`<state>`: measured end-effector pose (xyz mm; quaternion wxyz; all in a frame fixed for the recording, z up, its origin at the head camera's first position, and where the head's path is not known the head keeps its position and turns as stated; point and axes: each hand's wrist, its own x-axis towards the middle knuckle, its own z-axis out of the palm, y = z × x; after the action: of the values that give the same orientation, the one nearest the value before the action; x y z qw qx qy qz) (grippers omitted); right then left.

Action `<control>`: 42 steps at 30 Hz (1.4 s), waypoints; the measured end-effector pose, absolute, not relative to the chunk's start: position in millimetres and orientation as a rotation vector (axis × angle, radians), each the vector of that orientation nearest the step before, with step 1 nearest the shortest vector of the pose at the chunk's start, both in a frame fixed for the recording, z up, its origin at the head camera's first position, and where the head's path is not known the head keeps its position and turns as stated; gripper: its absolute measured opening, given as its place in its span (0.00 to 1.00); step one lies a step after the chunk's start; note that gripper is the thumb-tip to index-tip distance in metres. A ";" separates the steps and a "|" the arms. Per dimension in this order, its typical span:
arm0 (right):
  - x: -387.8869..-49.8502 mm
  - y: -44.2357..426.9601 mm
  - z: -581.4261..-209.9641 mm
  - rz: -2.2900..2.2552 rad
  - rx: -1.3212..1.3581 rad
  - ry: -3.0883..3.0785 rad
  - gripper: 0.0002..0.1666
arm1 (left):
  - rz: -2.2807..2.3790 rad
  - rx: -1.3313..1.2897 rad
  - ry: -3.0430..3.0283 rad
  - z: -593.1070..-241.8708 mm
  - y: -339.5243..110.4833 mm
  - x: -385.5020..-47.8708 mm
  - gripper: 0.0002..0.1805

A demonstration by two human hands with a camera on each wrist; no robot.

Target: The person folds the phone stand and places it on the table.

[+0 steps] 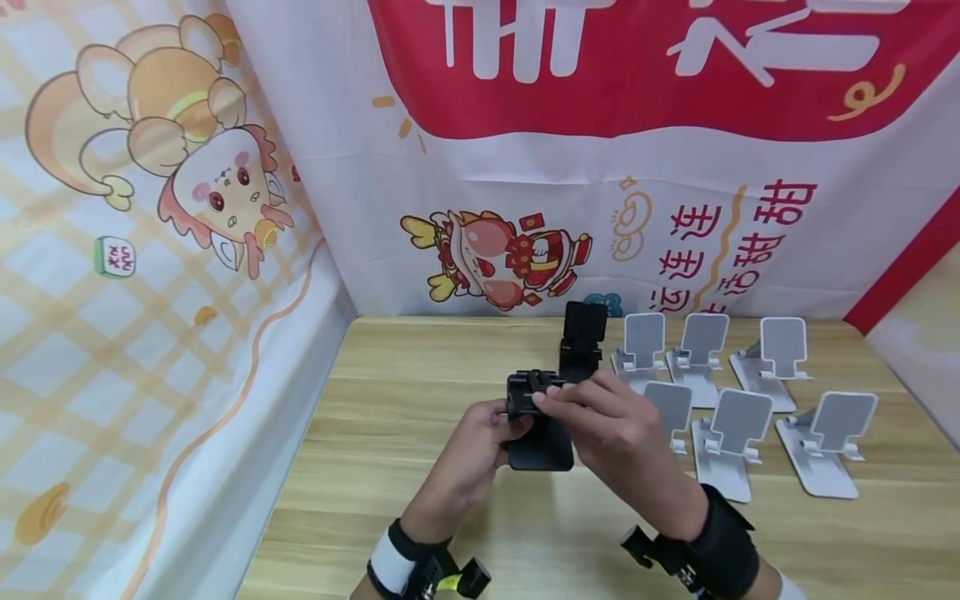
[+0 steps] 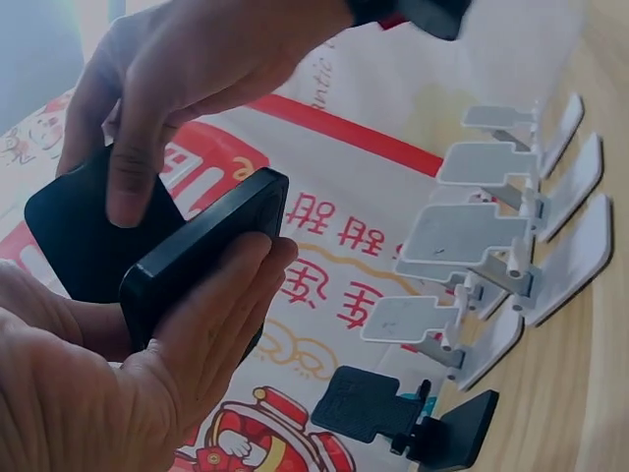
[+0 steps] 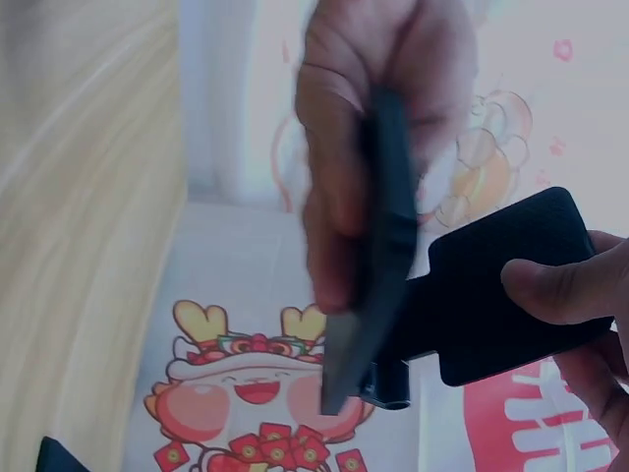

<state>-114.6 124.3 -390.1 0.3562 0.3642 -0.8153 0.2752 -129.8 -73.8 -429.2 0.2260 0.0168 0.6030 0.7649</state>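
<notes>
A black folding phone stand [image 1: 542, 450] is held above the table between both hands. My left hand [image 1: 476, 442] grips its thick base; in the left wrist view the fingers lie along the base's [image 2: 211, 231] outer side. Thumb and fingers of my right hand [image 1: 618, 429] pinch the stand's flat plate [image 3: 526, 285], which stands at an angle to the base in the right wrist view. Behind the hands, a second black phone stand [image 1: 582, 337] stands unfolded on the table.
Several light grey phone stands [image 1: 741, 421] stand unfolded in two rows on the right of the wooden table [image 1: 360, 467]. A printed cloth [image 1: 480, 158] hangs along the table's back edge, and another patterned cloth [image 1: 150, 333] lines the left side.
</notes>
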 end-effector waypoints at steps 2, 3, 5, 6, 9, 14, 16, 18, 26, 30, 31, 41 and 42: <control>-113.1 121.5 -395.3 0.710 0.970 -2.098 0.23 | 2.118 0.050 1.663 -428.1 -76.6 -130.9 0.22; -112.1 120.1 -397.9 0.714 0.986 -2.093 0.23 | 2.123 0.053 1.661 -427.2 -78.4 -131.1 0.22; -111.2 116.4 -403.4 0.708 1.017 -2.067 0.24 | 2.135 0.067 1.646 -425.2 -82.5 -131.6 0.23; -110.7 114.4 -406.1 0.703 1.032 -2.057 0.25 | 2.143 0.077 1.639 -424.2 -84.5 -131.8 0.23; -108.8 109.1 -413.3 0.693 1.050 -2.040 0.28 | 2.161 0.101 1.632 -421.6 -89.7 -132.2 0.23; -106.7 105.4 -417.6 0.718 1.025 -2.093 0.26 | 2.152 0.119 1.636 -420.5 -94.3 -132.6 0.24; -107.5 106.3 -417.4 0.806 1.025 -2.147 0.23 | 2.159 0.113 1.648 -421.2 -95.7 -132.3 0.24; -108.9 107.9 -416.2 0.947 0.996 -2.238 0.21 | 2.179 0.093 1.653 -421.9 -97.2 -132.0 0.24; -126.0 112.0 -407.2 1.885 0.258 -2.664 0.30 | 2.209 0.060 1.642 -419.8 -99.4 -129.2 0.23; -133.7 114.0 -407.0 2.297 -0.005 -2.653 0.30 | 2.149 0.078 1.687 -419.8 -98.6 -128.7 0.23; -134.8 114.7 -407.3 2.372 -0.039 -2.635 0.29 | 2.133 0.081 1.699 -420.1 -98.4 -128.8 0.23; -138.2 117.7 -405.7 2.562 -0.041 -2.574 0.29 | 2.070 0.130 1.729 -417.7 -100.0 -129.0 0.24; -138.6 118.0 -405.3 2.564 -0.038 -2.573 0.30 | 2.060 0.141 1.725 -417.5 -100.7 -129.4 0.25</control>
<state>-138.6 118.0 -405.3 -0.2431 -0.0103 -0.6871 0.6846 -129.4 -100.7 -417.5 0.2235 0.0509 0.6248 0.7464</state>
